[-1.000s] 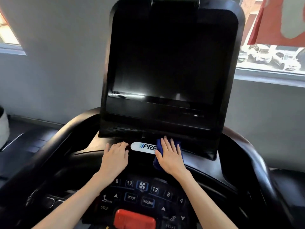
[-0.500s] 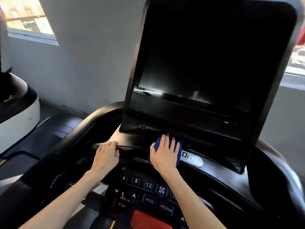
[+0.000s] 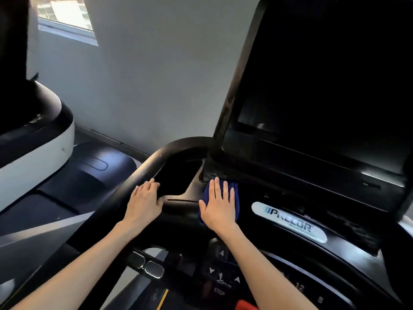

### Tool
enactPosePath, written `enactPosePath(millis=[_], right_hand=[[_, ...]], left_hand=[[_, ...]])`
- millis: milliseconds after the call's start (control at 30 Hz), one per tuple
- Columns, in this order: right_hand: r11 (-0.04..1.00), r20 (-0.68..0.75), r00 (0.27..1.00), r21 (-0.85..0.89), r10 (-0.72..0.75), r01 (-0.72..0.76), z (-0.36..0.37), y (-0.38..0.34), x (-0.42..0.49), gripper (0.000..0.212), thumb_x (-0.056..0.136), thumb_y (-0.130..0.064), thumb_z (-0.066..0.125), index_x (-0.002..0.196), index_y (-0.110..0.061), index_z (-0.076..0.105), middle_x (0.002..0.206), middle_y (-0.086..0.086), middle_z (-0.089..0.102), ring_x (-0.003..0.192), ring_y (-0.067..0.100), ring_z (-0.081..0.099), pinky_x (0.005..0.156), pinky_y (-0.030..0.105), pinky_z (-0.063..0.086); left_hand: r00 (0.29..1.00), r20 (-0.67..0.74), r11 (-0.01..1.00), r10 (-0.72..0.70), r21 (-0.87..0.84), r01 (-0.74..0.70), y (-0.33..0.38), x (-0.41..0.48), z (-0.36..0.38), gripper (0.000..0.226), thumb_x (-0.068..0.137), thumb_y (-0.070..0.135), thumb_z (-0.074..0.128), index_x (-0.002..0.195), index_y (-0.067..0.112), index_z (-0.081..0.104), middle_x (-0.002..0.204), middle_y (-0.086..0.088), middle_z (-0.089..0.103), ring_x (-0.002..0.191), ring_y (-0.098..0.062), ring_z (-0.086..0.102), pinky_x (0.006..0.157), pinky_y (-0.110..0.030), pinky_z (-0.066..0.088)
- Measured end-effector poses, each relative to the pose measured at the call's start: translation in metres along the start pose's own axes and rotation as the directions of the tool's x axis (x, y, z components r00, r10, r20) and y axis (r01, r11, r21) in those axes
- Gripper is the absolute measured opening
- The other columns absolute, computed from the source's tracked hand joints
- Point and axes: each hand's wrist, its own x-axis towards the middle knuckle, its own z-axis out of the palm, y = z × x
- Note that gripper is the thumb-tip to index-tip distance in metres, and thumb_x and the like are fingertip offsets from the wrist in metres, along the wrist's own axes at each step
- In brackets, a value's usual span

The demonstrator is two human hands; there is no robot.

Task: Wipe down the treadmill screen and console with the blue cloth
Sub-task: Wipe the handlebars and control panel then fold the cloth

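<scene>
The treadmill's big dark screen rises at the right, tilted back over the black console. A blue cloth lies on the console ledge just below the screen's left corner, left of the white logo plate. My right hand lies flat on the cloth with straight fingers, pressing it down; most of the cloth is hidden under the palm. My left hand rests flat on the console's left shoulder beside a dark tray recess.
Keypad buttons and a red stop piece sit at the bottom. The curved black handrail arcs left of the console. Another machine with a white body stands at the left. A grey wall and window are behind.
My right hand has slid the cloth leftward along the ledge, from over the logo plate to the screen's left corner. My left hand shifted left too. The camera turned left.
</scene>
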Motion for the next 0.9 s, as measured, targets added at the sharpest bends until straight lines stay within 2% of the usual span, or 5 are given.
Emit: enactPosePath(millis=[300, 433, 600, 700, 900], right_hand=[[0.976, -0.003, 0.979, -0.074, -0.206, 0.205, 0.033, -0.057, 0.025, 0.064, 0.098, -0.038, 0.034, 0.150, -0.008, 0.009, 0.158, 0.008, 0.005, 0.146, 0.024, 0.001, 0.116, 0.037, -0.006], [0.960, -0.120, 0.956, 0.057, -0.266, 0.274, 0.049, -0.076, 0.034, 0.046, 0.091, -0.021, 0.045, 0.134, -0.006, 0.048, 0.137, 0.011, 0.051, 0.133, 0.026, 0.041, 0.116, 0.034, 0.012], [0.780, -0.185, 0.981, 0.622, 0.052, 0.076, 0.033, -0.097, 0.050, 0.030, 0.095, -0.016, 0.045, 0.120, -0.029, 0.056, 0.110, -0.007, 0.064, 0.092, 0.011, 0.062, 0.085, 0.026, 0.046], [0.621, -0.173, 0.972, 0.783, 0.161, 0.037, 0.016, -0.124, 0.087, 0.034, 0.097, -0.015, 0.045, 0.130, -0.023, 0.050, 0.120, -0.001, 0.061, 0.107, 0.012, 0.059, 0.091, 0.022, 0.043], [0.794, 0.023, 0.874, 0.430, -0.485, 0.429, 0.052, -0.164, 0.126, 0.037, 0.098, -0.021, 0.045, 0.135, -0.019, 0.049, 0.145, 0.000, 0.042, 0.141, 0.015, 0.024, 0.115, 0.029, 0.005]], left_hand=[[0.993, 0.023, 0.989, -0.113, 0.093, 0.111, -0.076, 0.018, -0.010, 0.090, 0.079, 0.051, 0.064, 0.146, 0.009, 0.023, 0.153, -0.011, 0.026, 0.139, -0.026, 0.029, 0.114, -0.037, 0.021], [0.975, 0.079, 0.978, -0.206, 0.027, 0.205, -0.086, 0.023, -0.018, 0.080, 0.068, 0.067, 0.065, 0.125, 0.013, 0.046, 0.121, -0.009, 0.061, 0.114, -0.027, 0.056, 0.093, -0.036, 0.040], [0.953, 0.146, 0.962, -0.267, -0.019, 0.272, -0.088, 0.028, -0.023, 0.074, 0.061, 0.067, 0.070, 0.112, 0.016, 0.055, 0.106, -0.008, 0.065, 0.102, -0.029, 0.060, 0.079, -0.036, 0.046], [0.939, 0.196, 0.953, -0.281, -0.062, 0.298, -0.086, 0.034, -0.022, 0.074, 0.058, 0.063, 0.074, 0.111, 0.015, 0.056, 0.105, -0.010, 0.065, 0.100, -0.031, 0.061, 0.075, -0.035, 0.047], [0.943, 0.212, 0.961, -0.258, -0.046, 0.273, -0.087, 0.040, -0.022, 0.064, 0.062, 0.058, 0.074, 0.111, 0.020, 0.057, 0.108, -0.006, 0.066, 0.105, -0.028, 0.061, 0.079, -0.033, 0.047]])
